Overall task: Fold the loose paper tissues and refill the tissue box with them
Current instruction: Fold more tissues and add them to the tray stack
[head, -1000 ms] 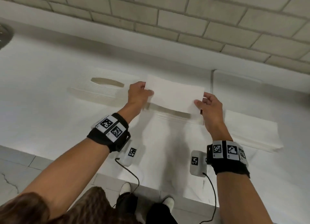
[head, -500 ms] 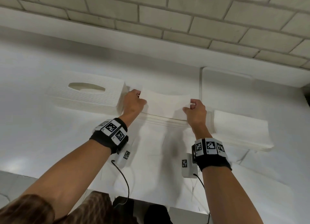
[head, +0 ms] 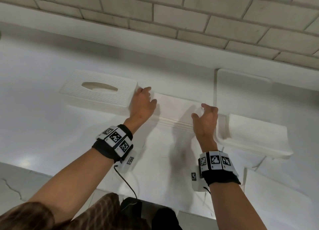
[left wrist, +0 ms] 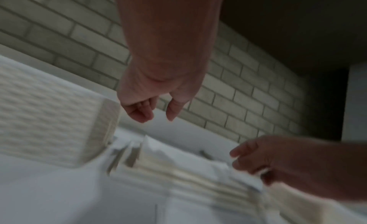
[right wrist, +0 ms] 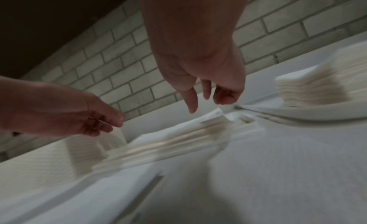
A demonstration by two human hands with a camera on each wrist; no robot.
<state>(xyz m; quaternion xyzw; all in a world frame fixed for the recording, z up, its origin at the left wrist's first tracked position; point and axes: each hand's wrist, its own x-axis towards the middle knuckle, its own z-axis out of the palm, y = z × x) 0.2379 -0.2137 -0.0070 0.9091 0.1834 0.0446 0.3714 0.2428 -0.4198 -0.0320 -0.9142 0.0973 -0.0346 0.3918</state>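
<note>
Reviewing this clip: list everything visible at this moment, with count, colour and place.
tissue box: one, white, textured, oval slot on top, far left on the counter.
folded tissue pile: one, white, centre, between the hands.
tissue stack: one, white, right of the pile.
counter: white.
brick wall: pale, behind the counter.
wrist bands: two, black with square markers.
left hand: empty, beside the box.
right hand: empty, above the pile's right end.

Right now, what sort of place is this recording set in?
Probably an indoor work counter against a wall, though which room is unclear. A white countertop runs below a pale brick wall, and it carries a white tissue box and stacked tissues.
</note>
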